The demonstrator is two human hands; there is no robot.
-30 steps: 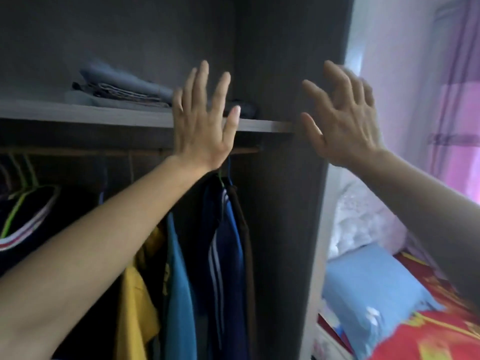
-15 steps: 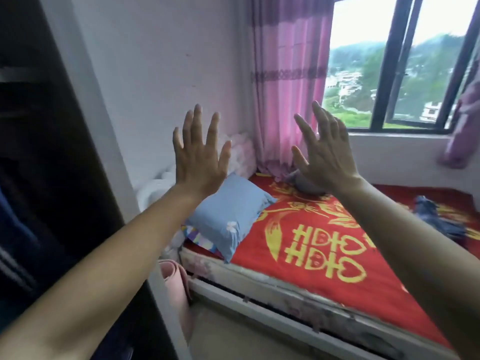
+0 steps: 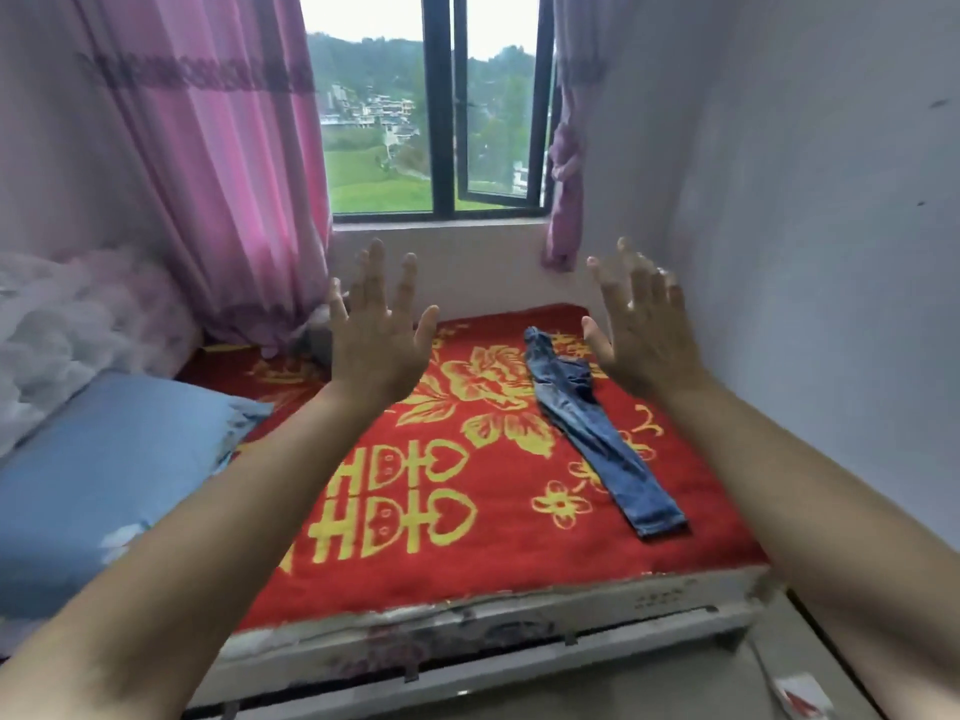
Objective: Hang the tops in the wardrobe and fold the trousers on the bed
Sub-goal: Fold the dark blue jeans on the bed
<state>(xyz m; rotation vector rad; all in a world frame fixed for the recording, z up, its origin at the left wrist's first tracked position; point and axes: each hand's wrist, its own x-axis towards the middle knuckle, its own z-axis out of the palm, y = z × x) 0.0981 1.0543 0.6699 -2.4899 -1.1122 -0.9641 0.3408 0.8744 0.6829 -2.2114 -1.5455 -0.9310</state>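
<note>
– So, what are the hands gripping?
– Nothing. The left hand (image 3: 376, 324) and right hand (image 3: 641, 330) are both bare, with fingers straight and spread and palms turned away. They're raised side by side over the bed (image 3: 415, 579).
– Why hold them like that?
– My guess is that they're free and ready for the next garment. Both forearms reach out across the near edge with the wrists bent back a little. The hands are apart and touch nothing.
– And the trousers?
– The jeans (image 3: 587, 423) lie along the bed's right side, waist toward the far right corner, hem pointing at the near edge. They look laid lengthwise, leg on leg, and not yet folded short. The right hand hangs above the waist end, not on it.
– Any tops?
– None I can make out. Something grey lies by the far left corner, too blurred to name. A pillow (image 3: 104, 459) sits at the left edge, with a curtain (image 3: 223, 163) behind it.
</note>
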